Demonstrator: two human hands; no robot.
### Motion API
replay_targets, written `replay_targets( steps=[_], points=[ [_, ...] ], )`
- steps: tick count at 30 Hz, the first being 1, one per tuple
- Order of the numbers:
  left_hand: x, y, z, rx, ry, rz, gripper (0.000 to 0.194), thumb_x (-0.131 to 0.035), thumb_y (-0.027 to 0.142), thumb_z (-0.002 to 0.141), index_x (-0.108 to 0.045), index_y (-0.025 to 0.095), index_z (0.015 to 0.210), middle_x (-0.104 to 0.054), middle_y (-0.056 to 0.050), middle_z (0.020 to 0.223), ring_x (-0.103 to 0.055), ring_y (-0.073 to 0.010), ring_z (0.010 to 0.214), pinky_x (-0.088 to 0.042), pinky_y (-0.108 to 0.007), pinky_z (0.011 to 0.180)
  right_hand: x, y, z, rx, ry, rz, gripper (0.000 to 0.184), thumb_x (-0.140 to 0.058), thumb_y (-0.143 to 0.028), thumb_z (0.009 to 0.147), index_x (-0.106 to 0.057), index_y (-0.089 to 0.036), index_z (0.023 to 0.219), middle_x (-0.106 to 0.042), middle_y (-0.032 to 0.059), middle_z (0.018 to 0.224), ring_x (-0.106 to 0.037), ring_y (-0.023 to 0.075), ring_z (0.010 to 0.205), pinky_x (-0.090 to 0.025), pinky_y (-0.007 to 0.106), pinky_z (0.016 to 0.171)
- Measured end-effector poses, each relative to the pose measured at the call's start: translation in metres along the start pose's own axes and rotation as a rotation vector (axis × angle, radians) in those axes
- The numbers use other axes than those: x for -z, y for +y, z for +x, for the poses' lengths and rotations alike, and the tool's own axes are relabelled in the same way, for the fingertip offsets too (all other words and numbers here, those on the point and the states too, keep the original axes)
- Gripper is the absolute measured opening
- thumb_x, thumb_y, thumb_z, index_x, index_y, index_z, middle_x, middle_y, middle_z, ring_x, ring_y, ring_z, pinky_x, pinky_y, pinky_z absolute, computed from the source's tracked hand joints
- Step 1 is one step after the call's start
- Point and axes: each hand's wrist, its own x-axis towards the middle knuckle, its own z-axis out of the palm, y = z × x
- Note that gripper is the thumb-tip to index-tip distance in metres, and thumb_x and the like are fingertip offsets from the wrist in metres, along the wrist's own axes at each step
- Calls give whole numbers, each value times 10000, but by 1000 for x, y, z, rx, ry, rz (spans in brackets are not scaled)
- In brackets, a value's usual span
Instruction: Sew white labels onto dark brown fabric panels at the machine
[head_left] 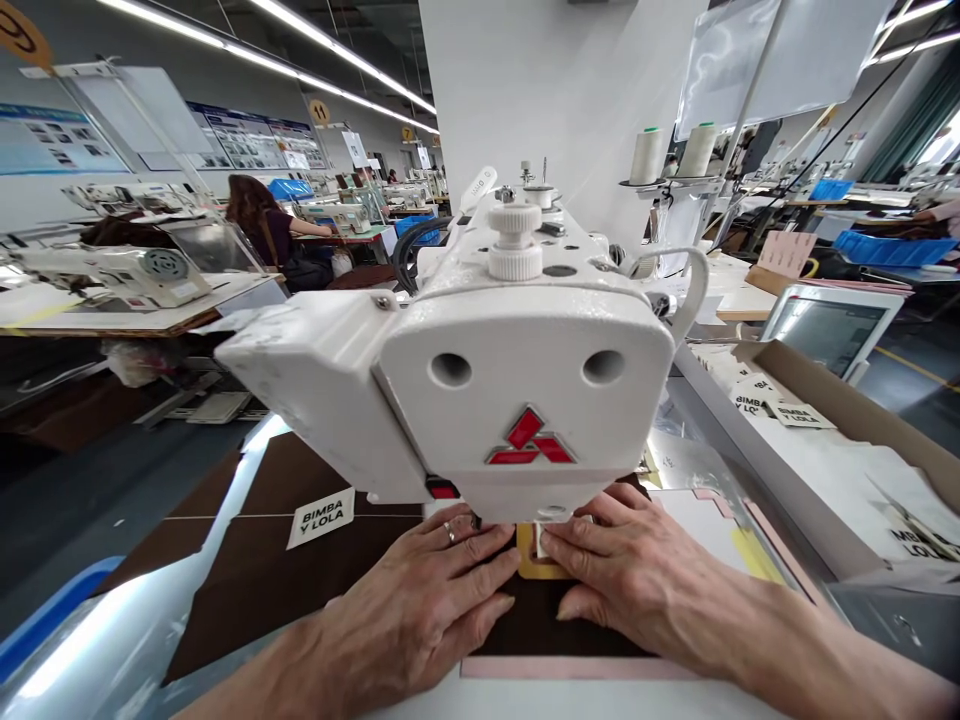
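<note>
A white sewing machine head [525, 370] with a red three-diamond badge stands straight in front of me; it hides the needle. Dark brown fabric [247, 590] spreads under it and to the left. My left hand [442, 590] lies on this fabric, fingers stretched out, fingertips by a yellow piece [529, 568]. My right hand [622, 560] rests flat on the other side, its fingertips touching a small white piece [541, 542] on the yellow one. A white label [322, 518] printed "BIMBA Y LOLA" is on the fabric left of my left hand.
At right, a cardboard box [847, 470] holds several printed labels, with scissors [919, 525] lying on them. Thread cones [646, 157] stand behind. A blue tray edge [52, 620] shows at lower left. Another person [259, 225] sits among machines at back left.
</note>
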Motion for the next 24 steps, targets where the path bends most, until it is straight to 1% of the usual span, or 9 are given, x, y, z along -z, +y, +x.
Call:
replay_targets(
  steps=[2,5,8,13,16,19,21,24],
  points=[
    [1,1,2,-2,2,6,435,-333,343,1180,-725,198,1302,-751,-11,1335,-751,-200,1137,-498,-348,1124,-1,0,-1,-8,-7,-3,495,-423,-593,1123,-714,-211,1247,-785,82,1159,-660,273,1080,-473,441,985],
    [2,1,2,-2,-18,6,444,-325,339,1179,-713,171,1316,-753,-22,1331,-753,-207,1140,-517,-357,1109,-2,0,-2,2,16,-20,526,-446,-636,1098,-721,-220,1267,-793,88,1136,-667,273,1052,-482,437,990],
    [2,2,3,1,-30,10,417,-351,326,1172,-708,170,1322,-754,-21,1329,-756,-210,1132,-527,-360,1100,-2,0,-3,-1,12,-26,552,-476,-668,1073,-721,-226,1293,-795,89,1134,-669,269,1028,-489,434,986],
    [3,2,3,0,-12,-2,407,-363,319,1172,-714,168,1312,-757,-33,1324,-751,-197,1142,-504,-342,1132,-2,-1,-2,-10,2,-40,575,-484,-695,1057,-723,-240,1314,-796,94,1123,-664,276,1037,-480,444,1008],
    [3,2,4,-5,-7,-6,411,-361,316,1173,-717,163,1309,-758,-34,1322,-746,-199,1154,-501,-340,1136,-2,0,-3,-8,-1,-37,571,-500,-697,1050,-723,-244,1317,-792,95,1160,-661,277,1056,-469,455,1032],
    [3,1,3,-2,-31,-24,400,-373,309,1169,-707,163,1334,-745,-39,1349,-735,-202,1183,-497,-343,1149,-3,2,-4,0,1,-3,554,-527,-686,1048,-727,-232,1294,-780,83,1237,-664,264,1062,-447,467,1068],
    [3,1,3,1,-41,-30,388,-391,306,1164,-701,162,1347,-736,-48,1365,-727,-206,1203,-489,-352,1166,-2,2,-4,-5,-4,26,549,-548,-682,1043,-727,-221,1281,-769,70,1284,-665,258,1066,-422,485,1103],
    [2,2,3,-1,-29,-26,372,-416,305,1157,-705,159,1339,-740,-56,1356,-726,-207,1200,-489,-357,1174,-1,0,-3,-19,-18,48,557,-565,-682,1037,-718,-214,1297,-765,60,1302,-661,264,1086,-375,516,1155]
  ],
)
